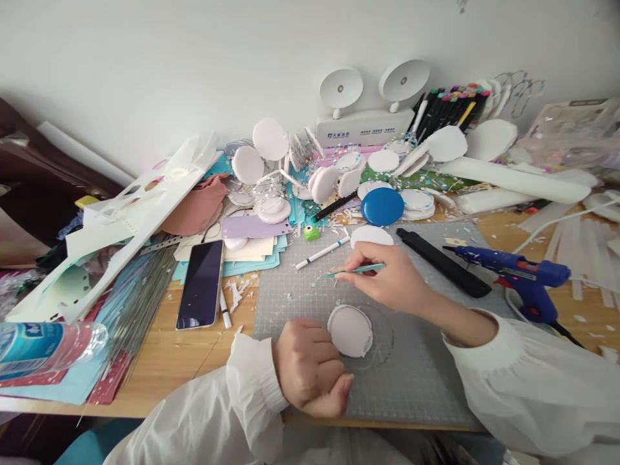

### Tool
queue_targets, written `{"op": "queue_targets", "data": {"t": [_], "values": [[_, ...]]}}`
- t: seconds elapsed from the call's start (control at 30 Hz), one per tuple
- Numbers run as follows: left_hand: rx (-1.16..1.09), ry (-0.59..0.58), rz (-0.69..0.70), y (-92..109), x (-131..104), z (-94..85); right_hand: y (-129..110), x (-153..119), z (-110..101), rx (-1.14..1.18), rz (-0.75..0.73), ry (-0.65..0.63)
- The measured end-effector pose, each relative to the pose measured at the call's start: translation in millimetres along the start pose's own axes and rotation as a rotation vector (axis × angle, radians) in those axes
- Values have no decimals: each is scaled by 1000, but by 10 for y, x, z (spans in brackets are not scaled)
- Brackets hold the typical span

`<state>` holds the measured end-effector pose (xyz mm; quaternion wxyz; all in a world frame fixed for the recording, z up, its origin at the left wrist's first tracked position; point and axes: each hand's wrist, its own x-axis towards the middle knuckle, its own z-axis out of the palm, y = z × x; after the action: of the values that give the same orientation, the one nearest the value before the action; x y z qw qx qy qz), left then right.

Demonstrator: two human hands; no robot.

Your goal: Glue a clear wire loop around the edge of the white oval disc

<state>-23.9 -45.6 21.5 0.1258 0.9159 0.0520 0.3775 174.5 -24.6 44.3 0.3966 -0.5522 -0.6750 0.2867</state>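
Note:
My right hand [387,278] pinches a pair of teal tweezers [365,268], their tips pointing left just over or on the grey cutting mat [300,297]. Small pale-blue and white bits lie around the tips. My left hand [314,368] is curled into a fist near the mat's front edge, with nothing seen in it; its palm side is hidden. Right beside that fist lies a round white disc [349,330] with a slightly ragged rim. A clear ring-like circle [390,336] shows around the disc's right side.
A blue glue gun [523,265] and black cutter [443,261] lie to the right. Behind the hands are a white-and-blue pen [322,252], a blue round lid [382,206] and several white discs [270,139]. Leftward are a phone [199,284] and plastic bottle [48,349].

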Motion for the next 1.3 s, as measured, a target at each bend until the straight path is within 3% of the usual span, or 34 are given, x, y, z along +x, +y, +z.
{"op": "queue_targets", "data": {"t": [0.2,0.63,0.83,1.1,1.3], "values": [[21,28,-36,-13,24,-27,9,-156,-225,39,43,83],[-24,22,-53,-38,17,1,136,-143,-140,58,49,61],[-25,10,-55,-37,29,-15,151,-129,-170,97,78,-71],[-12,9,-42,-35,34,-13,176,-305,-213,171,133,-223],[-7,10,-47,-36,32,-2,205,-369,-182,212,166,-207]]}}
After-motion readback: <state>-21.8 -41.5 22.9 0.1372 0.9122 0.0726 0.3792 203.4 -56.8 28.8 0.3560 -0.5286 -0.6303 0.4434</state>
